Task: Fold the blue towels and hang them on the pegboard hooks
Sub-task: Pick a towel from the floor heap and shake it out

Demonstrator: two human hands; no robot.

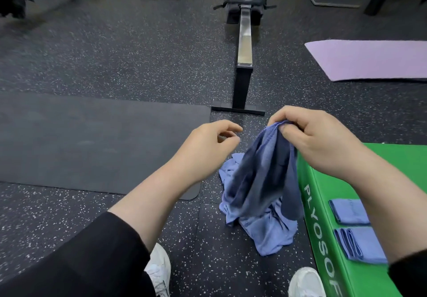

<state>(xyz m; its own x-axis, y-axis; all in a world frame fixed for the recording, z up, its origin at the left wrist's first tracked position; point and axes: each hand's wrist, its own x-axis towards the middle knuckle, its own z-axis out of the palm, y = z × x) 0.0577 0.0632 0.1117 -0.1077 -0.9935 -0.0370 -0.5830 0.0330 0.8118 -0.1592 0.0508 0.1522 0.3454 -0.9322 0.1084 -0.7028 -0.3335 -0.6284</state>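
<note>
Blue towel (261, 172), unfolded, hanging limp from the right hand (316, 139), whose fingers (286, 132) pinch its bunched top edge; lower end drapes onto a crumpled heap of towels (270, 234) on the floor beside the green plyo box (323, 239). Left hand (208, 144) just beside the cloth, loosely curled, holding nothing. Two folded towels (360, 243) lie on the box. Advice: find a second corner with the left hand, spread the edge taut, then fold square. Pegboard not in view.
</note>
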